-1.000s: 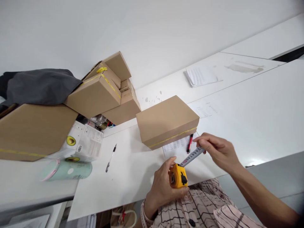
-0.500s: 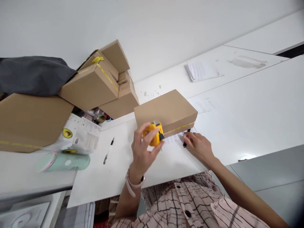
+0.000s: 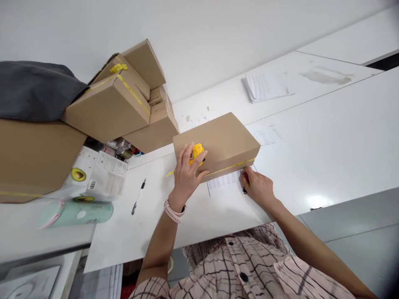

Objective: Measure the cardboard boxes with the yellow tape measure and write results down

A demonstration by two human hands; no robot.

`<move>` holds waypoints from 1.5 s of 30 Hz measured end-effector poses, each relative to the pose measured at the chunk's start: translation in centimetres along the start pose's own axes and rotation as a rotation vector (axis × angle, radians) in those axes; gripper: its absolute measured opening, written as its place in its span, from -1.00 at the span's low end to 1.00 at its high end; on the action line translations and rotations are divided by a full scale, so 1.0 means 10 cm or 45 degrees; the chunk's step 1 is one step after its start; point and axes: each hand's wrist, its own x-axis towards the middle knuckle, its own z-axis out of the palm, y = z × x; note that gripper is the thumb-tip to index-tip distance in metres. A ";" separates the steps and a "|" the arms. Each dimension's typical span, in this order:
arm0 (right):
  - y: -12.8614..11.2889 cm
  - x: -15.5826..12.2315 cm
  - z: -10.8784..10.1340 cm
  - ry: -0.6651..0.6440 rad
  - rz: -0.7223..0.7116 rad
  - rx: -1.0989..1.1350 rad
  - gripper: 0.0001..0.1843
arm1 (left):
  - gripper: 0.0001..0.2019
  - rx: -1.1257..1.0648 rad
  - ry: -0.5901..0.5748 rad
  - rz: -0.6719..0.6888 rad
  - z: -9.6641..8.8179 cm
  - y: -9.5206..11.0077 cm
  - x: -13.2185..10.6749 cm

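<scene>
On the near left part of a closed brown cardboard box [image 3: 218,135], my left hand [image 3: 185,178] is closed round a yellow tape measure [image 3: 197,152]. The fingers cover part of its case. A yellow strip [image 3: 170,173] sticks out left of that hand; its link to the tape measure is hidden. My right hand [image 3: 258,185] rests at the box's near right corner, fingers curled over a slim dark object [image 3: 245,191], mostly hidden. A yellow line [image 3: 230,167] runs along the box's front side. Under the front edge lies a printed sheet [image 3: 222,185].
A pen [image 3: 139,196] lies left on the white table [image 3: 124,241]. Beyond it are a mint-green bottle [image 3: 93,212], a white avocado-print carton [image 3: 101,174] and stacked cardboard boxes [image 3: 109,110] with a dark cloth [image 3: 37,91]. Papers [image 3: 266,87] lie at the back.
My left hand has lowered the tape measure from in front of the box onto its near left part. The right hand's fingers have curled further over the dark object. The view has shifted slightly.
</scene>
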 end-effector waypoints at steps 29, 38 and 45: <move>0.39 -0.46 -0.23 -0.015 -0.158 0.849 -0.67 | -0.45 -0.067 -0.027 -0.008 0.31 -0.18 0.34; 0.40 -0.52 -0.22 0.520 -0.011 1.187 -0.72 | -0.38 0.072 0.029 -0.107 0.27 0.06 0.28; 0.45 -0.33 -0.23 0.399 0.178 1.501 -0.48 | -0.63 -0.332 -0.242 0.042 0.69 1.15 -0.48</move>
